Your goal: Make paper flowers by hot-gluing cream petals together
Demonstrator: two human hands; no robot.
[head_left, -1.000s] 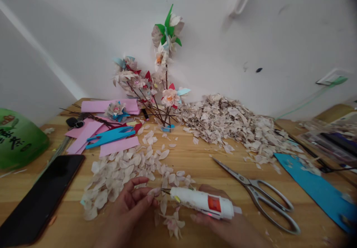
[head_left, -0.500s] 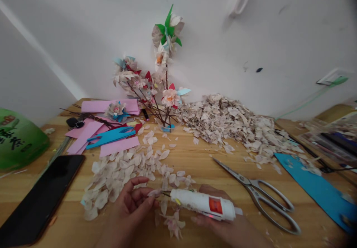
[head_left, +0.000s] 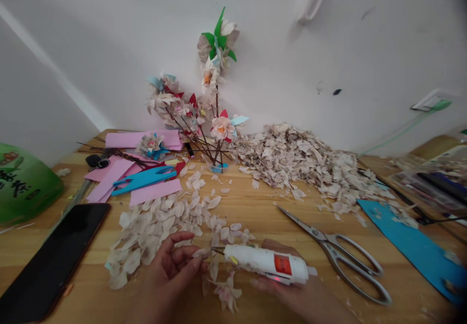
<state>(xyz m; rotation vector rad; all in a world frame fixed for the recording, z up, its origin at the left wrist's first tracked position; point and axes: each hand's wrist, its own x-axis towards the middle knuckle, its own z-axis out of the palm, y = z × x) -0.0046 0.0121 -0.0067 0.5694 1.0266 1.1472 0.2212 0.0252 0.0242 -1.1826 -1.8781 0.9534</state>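
My right hand point(head_left: 288, 285) grips a white glue gun point(head_left: 268, 263) with a red label, nozzle pointing left. My left hand point(head_left: 171, 265) pinches a small pale petal point(head_left: 202, 253) right at the nozzle tip. Both hands hover low over the wooden table point(head_left: 255, 207) near its front edge. A partly made petal flower point(head_left: 226, 295) lies on the table just below the gun. A spread of cut pale petals point(head_left: 160, 224) lies beyond my left hand.
Metal scissors point(head_left: 335, 251) lie to the right of the gun. A black phone point(head_left: 51, 261) rests at the left, a green object point(head_left: 22, 183) behind it. Pink and blue paper strips point(head_left: 142, 180), a flower branch point(head_left: 211, 115), a scrap heap point(head_left: 302, 158) and a blue sheet point(head_left: 416, 246) surround the area.
The glue gun has shifted slightly to the right and its nozzle now meets the petal pinched in my left hand. Everything else on the table is unmoved.
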